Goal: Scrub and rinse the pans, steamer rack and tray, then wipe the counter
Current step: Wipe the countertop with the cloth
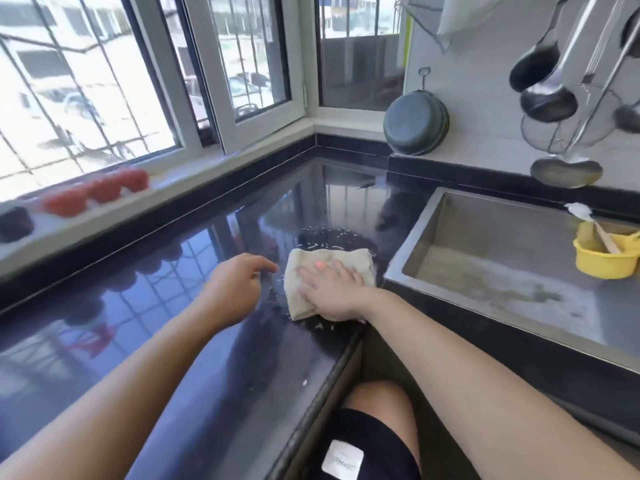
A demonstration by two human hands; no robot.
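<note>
Now the cloth [329,282] is pressed flat on the wet tabletop [173,306] under the right hand [332,289], fingers [311,271] spread, while the left hand [235,289], loosely open and empty, is rested just beside its left edge.

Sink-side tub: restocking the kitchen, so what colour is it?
Yellow tub, seen in the head view.

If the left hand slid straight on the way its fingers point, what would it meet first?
Most likely the cloth under the right hand. The left hand points rightward across the wet counter, with only a narrow strip of bare counter between; depth is hard to judge.
</note>
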